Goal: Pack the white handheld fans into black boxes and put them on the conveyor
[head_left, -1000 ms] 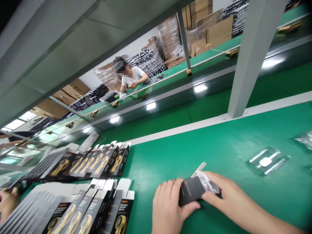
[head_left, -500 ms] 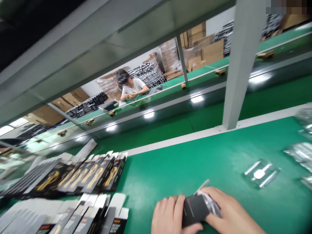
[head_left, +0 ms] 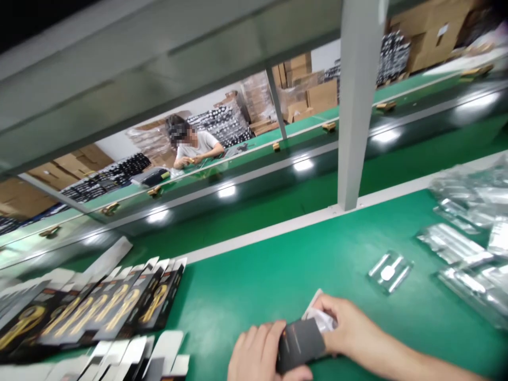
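While the left hand (head_left: 257, 352) gripped one end of the dark box (head_left: 301, 344), the right hand (head_left: 343, 328) was closed on the whitish wrap (head_left: 324, 320) at its open end, just above the worktop (head_left: 222, 307). Whether the box also touched the worktop could not be told.

Handling the wrap well probably called for a firm but light left grip, since thin card would likely buckle if squeezed. It seemed best to draw the wrap close together, in line with the box, so that no loose fold snagged on the card edge. The pale flap (head_left: 311, 304), standing up on the far side of the box, needed to be held clear, or it might have creased.

As for pose, the left fingers lay side by side over the box's far side, with the thumb along its near edge. The right forearm came in from the near right of the box; its fingers bent round the open end, close to the flap, and their undersides were hidden.

Right of the box, and apart from it, lay a clear tray (head_left: 391, 272), with shiny packs (head_left: 456, 243) farther out; left of it stood a row of printed cartons (head_left: 115, 307).
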Action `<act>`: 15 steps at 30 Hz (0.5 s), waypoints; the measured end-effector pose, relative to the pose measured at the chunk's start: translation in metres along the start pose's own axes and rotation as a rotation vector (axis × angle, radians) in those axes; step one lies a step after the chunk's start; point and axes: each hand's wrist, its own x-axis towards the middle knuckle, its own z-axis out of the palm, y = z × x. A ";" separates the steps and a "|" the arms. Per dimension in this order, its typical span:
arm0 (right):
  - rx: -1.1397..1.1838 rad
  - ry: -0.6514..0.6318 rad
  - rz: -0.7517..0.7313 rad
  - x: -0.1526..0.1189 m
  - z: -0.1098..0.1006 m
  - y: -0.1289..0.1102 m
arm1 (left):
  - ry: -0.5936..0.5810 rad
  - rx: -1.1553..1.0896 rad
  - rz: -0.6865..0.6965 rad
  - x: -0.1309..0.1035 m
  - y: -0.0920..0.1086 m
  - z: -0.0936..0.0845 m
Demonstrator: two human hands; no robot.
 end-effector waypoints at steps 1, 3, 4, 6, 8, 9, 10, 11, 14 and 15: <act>0.007 -0.012 0.013 -0.003 -0.003 0.000 | -0.038 -0.029 -0.014 0.002 0.003 -0.006; 0.016 -0.034 0.038 -0.008 -0.010 0.000 | -0.088 -0.073 -0.073 0.005 0.009 -0.014; 0.018 -0.046 0.048 -0.009 -0.014 0.001 | -0.100 -0.090 -0.102 0.007 0.012 -0.016; 0.016 -0.058 0.059 -0.011 -0.020 0.003 | -0.100 -0.119 -0.134 0.009 0.017 -0.017; 0.002 -0.074 0.064 -0.012 -0.023 0.004 | -0.080 -0.141 -0.148 0.009 0.019 -0.017; -0.010 -0.075 0.063 -0.011 -0.024 0.005 | -0.073 -0.146 -0.154 0.009 0.019 -0.017; -0.031 -0.076 0.068 -0.011 -0.024 0.005 | -0.068 -0.146 -0.162 0.009 0.019 -0.016; -0.057 -0.077 0.074 -0.010 -0.024 0.005 | -0.065 -0.142 -0.169 0.009 0.019 -0.015; -0.144 -0.087 0.088 -0.009 -0.026 0.006 | -0.062 -0.117 -0.184 0.009 0.018 -0.013; -0.169 -0.095 0.080 -0.010 -0.028 0.007 | -0.060 -0.111 -0.187 0.009 0.018 -0.013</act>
